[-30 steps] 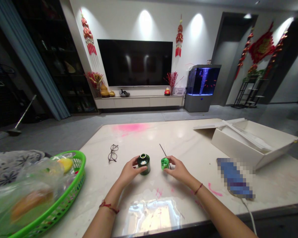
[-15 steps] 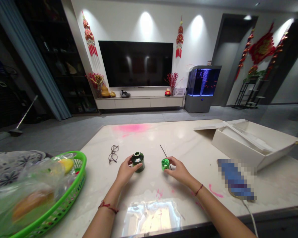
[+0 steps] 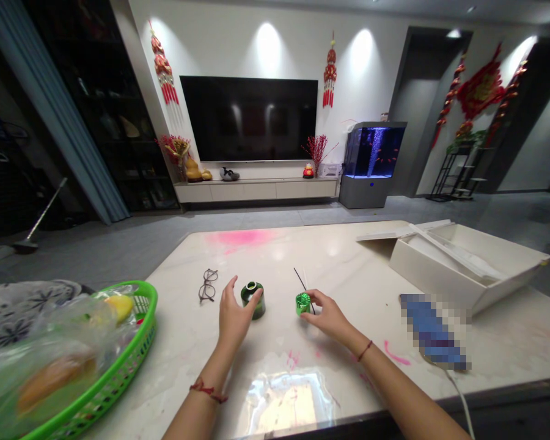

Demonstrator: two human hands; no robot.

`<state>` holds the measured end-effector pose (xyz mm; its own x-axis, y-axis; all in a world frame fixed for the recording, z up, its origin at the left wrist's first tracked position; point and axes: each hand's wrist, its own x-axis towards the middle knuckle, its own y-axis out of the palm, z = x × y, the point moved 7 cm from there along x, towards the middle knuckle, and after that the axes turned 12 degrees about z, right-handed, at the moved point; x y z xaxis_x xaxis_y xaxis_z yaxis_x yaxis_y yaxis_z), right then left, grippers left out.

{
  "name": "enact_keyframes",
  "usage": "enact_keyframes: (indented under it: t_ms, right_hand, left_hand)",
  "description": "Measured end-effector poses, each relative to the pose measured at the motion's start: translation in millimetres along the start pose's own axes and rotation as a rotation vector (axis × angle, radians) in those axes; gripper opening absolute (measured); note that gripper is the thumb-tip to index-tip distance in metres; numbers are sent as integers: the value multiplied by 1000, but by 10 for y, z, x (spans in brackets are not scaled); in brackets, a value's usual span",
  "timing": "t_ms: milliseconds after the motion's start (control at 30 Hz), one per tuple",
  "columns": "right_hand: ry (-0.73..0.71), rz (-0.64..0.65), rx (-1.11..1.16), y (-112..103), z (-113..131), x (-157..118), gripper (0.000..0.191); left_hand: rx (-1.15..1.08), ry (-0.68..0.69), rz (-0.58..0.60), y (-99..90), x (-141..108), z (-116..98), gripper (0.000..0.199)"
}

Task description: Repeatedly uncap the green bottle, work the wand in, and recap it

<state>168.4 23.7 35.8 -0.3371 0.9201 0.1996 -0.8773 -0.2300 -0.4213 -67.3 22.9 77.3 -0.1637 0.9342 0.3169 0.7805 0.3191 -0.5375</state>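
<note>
A small dark green glass bottle with an open neck stands upright on the table. Beside it, my left hand is open, fingers raised on its left side and thumb near the shoulder of the glass; whether the thumb touches I cannot tell. My right hand grips a shiny green ribbed cap between thumb and fingers, low over the tabletop. Just behind the cap lie thin sticks, a black one and a pale one, partly hidden by my right hand.
Eyeglasses lie left of the bottle. A green basket with bagged food fills the left side. On the right are an open white box and a blurred-out blue object with a white cable. Pink stains mark the table.
My left hand has loosened from the bottle, its fingers lifting off to the left. The bottle stays standing in place. My right hand still holds the green cap in the same spot.
</note>
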Motion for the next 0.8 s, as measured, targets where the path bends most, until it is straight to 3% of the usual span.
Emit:
enact_keyframes:
  t_ms: [133,267,467,800]
  right_hand:
    - [6,19,4,32,27,3,35]
    - [-9,35,15,80,63,7,35]
    - [-47,47,11,143,128,13,32]
    - [-76,43,16,173,167,26,31]
  left_hand:
    - [158,259,7,77,-160,-411,52]
    - [211,348,119,274,-276,-582,44]
    - [183,365,253,523,-368,-583,29]
    - [104,344,320,642,-399,-548,23]
